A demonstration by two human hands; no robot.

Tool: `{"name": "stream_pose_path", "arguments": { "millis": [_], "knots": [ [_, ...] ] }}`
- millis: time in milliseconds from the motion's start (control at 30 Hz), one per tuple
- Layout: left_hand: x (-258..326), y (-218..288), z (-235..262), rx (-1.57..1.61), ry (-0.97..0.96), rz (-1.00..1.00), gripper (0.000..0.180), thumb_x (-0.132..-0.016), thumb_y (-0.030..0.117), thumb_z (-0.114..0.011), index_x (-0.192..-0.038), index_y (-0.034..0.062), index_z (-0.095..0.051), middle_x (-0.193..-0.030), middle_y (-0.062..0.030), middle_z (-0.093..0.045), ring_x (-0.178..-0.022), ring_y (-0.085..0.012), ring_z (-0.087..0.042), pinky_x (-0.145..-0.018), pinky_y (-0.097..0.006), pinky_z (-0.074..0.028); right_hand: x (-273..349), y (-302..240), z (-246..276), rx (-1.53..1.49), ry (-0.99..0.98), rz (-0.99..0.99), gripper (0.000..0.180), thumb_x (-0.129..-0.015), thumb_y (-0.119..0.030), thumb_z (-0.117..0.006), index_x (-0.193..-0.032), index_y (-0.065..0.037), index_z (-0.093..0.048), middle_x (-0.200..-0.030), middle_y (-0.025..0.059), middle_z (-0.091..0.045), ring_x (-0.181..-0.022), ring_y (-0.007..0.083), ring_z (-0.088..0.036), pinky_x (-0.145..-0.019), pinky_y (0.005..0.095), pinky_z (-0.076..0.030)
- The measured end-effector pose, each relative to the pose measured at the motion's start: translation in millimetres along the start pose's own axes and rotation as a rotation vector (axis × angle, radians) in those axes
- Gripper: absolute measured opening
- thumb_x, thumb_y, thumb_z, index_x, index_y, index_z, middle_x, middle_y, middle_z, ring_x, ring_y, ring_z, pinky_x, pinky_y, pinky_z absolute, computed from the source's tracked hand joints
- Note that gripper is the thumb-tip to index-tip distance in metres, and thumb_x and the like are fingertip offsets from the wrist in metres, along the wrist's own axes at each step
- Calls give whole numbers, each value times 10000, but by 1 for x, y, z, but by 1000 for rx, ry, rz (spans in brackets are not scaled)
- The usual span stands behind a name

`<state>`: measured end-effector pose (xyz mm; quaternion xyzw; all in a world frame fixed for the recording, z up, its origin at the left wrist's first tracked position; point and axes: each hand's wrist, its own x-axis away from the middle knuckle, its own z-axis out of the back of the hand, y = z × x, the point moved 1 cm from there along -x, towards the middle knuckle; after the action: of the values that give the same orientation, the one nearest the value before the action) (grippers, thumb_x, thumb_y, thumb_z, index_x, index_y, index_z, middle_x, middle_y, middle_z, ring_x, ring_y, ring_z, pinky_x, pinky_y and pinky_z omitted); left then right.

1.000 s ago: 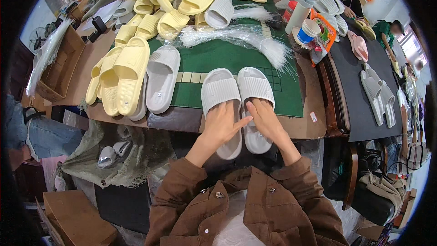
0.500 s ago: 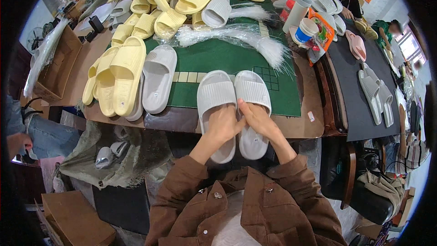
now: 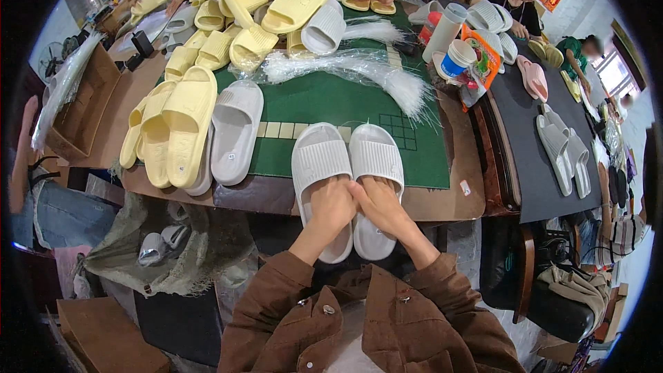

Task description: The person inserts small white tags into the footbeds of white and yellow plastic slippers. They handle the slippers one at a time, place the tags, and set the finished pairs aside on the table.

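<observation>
1. At the near edge of the table (image 3: 442, 206), two grey slippers (image 3: 321, 160) are held side by side, toes pointing far, heels near; their long axes run near to far, almost parallel.
2. Left hand (image 3: 331, 206) grasps the left slipper, right hand (image 3: 381, 207) the right one, each reaching under one strap, fingertips hidden.
3. Farther lie two bundles of white strands (image 3: 352, 68); one pink pair (image 3: 532, 77) rests on the right.

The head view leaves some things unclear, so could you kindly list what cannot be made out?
Head view:
Fingertips of the left hand and right hand: hidden under the straps of two ribbed grey slippers.
A grey slipper at left: mostly covered by smooth pale yellow slippers.
The brown cardboard box's bottom: cut off by the picture's lower edge.
</observation>
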<state>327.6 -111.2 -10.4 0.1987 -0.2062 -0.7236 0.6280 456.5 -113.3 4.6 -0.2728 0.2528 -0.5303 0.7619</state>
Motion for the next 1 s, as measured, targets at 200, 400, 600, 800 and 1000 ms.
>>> {"name": "stream_pose_path", "arguments": {
  "millis": [200,400,600,800,1000],
  "knots": [
    [1,2,1,-2,7,-11,350,-846,272,-552,-1017,-26,-615,-1006,-246,-633,-888,-399,-647,-751,-502,-523,-2,-5,6,18,-109,-84,476,-984,-350,-432,-1107,103,-504,-1085,341,-551,-1075,470,-488,-918,465,-375],
    [3,-1,-1,9,72,-45,378,-849,307,-587,-1003,-38,-603,-978,-257,-630,-814,-406,-652,-699,-488,-531,14,-9,16,-96,-10,24,403,-950,-260,-530,-1168,77,-499,-1115,281,-548,-1057,444,-491,-936,477,-370],
    [1,2,3,22,71,-27,413,-852,359,-579,-926,-46,-617,-924,-272,-640,-778,-413,-649,-686,-486,-531,45,-27,49,-115,58,143,301,-895,-114,-617,-1154,39,-604,-1008,207,-642,-914,347,-632,-813,394,-498],
    [1,2,0,16,144,-50,408,-858,346,-534,-875,-48,-639,-893,-263,-647,-744,-408,-657,-674,-487,-539,-25,-30,82,-226,212,56,159,-889,-68,-589,-977,28,-680,-855,151,-674,-679,218,-654,-615,329,-498],
    [0,7,4,0,113,-29,422,-860,354,-543,-868,-56,-642,-867,-257,-645,-762,-408,-648,-688,-487,-533,-110,3,59,386,-48,-151,306,-793,-308,-687,-925,-34,-716,-944,194,-690,-815,347,-680,-734,445,-533]
  ]
}}
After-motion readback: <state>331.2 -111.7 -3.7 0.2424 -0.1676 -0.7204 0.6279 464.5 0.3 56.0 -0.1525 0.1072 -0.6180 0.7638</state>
